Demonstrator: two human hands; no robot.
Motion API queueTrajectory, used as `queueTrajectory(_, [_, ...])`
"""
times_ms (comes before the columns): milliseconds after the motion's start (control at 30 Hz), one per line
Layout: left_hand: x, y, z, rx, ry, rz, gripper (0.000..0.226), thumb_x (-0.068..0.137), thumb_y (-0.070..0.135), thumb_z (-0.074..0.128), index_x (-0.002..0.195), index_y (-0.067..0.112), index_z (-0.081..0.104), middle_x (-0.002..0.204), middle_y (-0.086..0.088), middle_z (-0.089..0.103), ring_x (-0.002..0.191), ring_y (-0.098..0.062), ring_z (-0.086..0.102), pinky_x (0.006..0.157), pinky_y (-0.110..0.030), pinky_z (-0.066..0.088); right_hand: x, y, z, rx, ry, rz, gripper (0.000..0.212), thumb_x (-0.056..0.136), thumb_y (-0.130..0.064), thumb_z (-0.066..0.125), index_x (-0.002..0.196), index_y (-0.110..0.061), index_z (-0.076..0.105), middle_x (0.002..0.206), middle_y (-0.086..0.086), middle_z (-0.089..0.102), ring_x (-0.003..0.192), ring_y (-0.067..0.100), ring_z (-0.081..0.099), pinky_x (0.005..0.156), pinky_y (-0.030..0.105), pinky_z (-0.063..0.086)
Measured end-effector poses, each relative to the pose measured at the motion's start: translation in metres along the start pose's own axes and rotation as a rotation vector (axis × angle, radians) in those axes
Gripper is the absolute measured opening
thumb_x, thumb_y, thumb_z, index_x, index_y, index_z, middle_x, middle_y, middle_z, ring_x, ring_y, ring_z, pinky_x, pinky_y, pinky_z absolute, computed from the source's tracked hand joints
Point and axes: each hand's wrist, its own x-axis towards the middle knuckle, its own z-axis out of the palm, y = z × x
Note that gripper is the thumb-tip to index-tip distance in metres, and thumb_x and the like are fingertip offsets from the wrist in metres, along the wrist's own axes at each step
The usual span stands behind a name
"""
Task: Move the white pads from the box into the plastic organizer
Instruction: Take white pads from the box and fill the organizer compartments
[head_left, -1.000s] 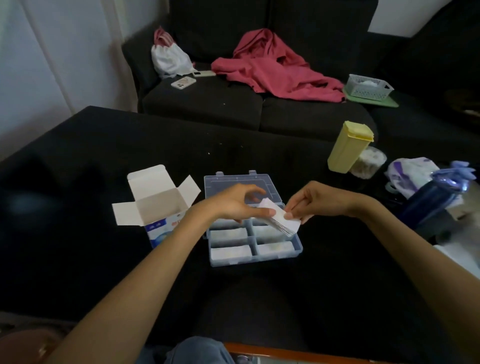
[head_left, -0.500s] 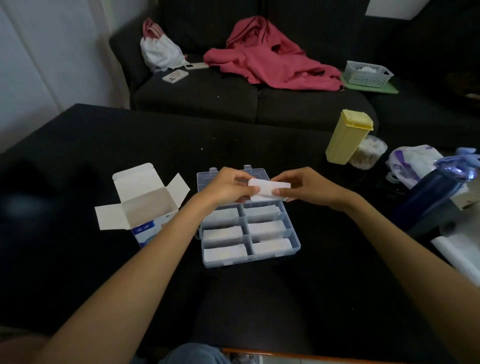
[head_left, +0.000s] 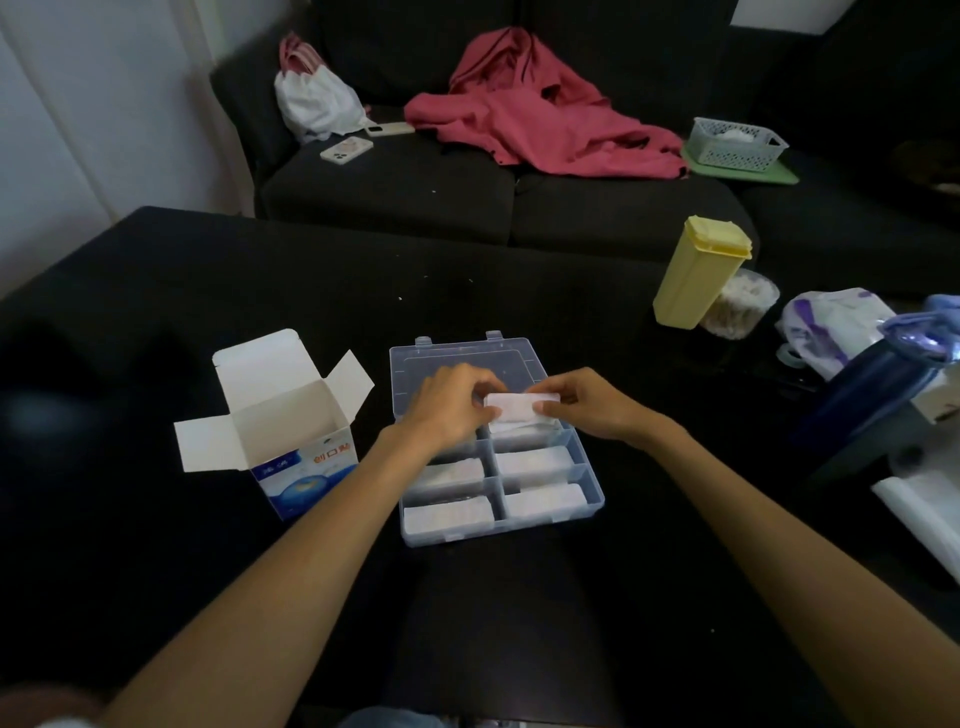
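Both hands, left (head_left: 451, 404) and right (head_left: 582, 402), have brought the pad (head_left: 514, 409) down over the organizer's (head_left: 592, 506) far-right compartment, each grip pinching one end. Placement looks imminent; the box (head_left: 283, 423) seems empty.

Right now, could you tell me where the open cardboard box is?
In the head view the open cardboard box stands on the black table, left of centre, just left of the clear plastic organizer and beside the person's left forearm.

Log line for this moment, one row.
left hand + right hand: both pinch white pad | over plastic organizer far-right compartment | box open
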Motion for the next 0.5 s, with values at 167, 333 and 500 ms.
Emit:
queueTrajectory(167, [-0.002, -0.005, 0.006, 0.101, -0.016, 0.021, 0.030, 0.087, 0.023, 0.066, 0.116, 0.026, 0.063, 0.113, 0.001, 0.065, 0.099, -0.015, 0.061, 0.084, -0.029, 0.051, -0.001, 0.006, 0.012, -0.089, 0.043, -0.044, 0.028, 0.094, -0.011, 0.050, 0.120, -0.009, 0.061, 0.109, 0.003, 0.060, 0.080, 0.002, 0.049, 0.065, 0.010, 0.038])
queueTrajectory(333, [-0.006, -0.005, 0.007, 0.176, -0.016, 0.071, 0.034, 0.088, 0.028, 0.064, 0.122, 0.025, 0.062, 0.115, 0.001, 0.062, 0.102, -0.016, 0.058, 0.082, -0.027, 0.046, -0.002, 0.014, 0.015, -0.169, 0.125, -0.062, 0.026, 0.091, -0.016, 0.056, 0.116, -0.015, 0.064, 0.100, -0.002, 0.052, 0.090, 0.009, 0.047, 0.074, 0.016, 0.039])
queueTrajectory(500, [-0.009, -0.009, 0.013, 0.245, -0.026, 0.108, 0.034, 0.091, 0.031, 0.059, 0.125, 0.025, 0.061, 0.120, 0.002, 0.058, 0.107, -0.017, 0.052, 0.081, -0.025, 0.038, -0.002, 0.017, 0.011, -0.186, 0.123, -0.050, 0.024, 0.089, -0.015, 0.059, 0.112, -0.013, 0.066, 0.093, -0.005, 0.057, 0.078, 0.005, 0.048, 0.067, 0.011, 0.037])
